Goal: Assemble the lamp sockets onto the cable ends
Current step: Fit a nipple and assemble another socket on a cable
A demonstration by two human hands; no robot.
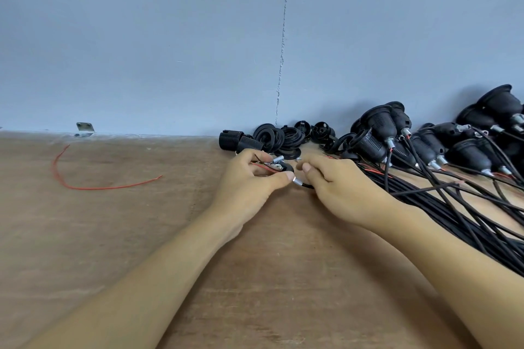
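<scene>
Part done: wired sockets point(377, 133) lie right of the loose shells point(272, 136) still unused; before those, your left hand point(249, 181) pinches a socket insert point(279, 168), right hand point(337, 184) fingers point(307, 169) clasp its cable end point(306, 185).

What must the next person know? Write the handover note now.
Left hand grips a black socket part with red wires.
Right hand pinches a black cable end right beside it; whether they are joined is unclear.
Loose socket shells and rings lie by the wall.
Assembled sockets are piled at right on their cables.
Left to do: finish this one, then the loose parts.
</scene>
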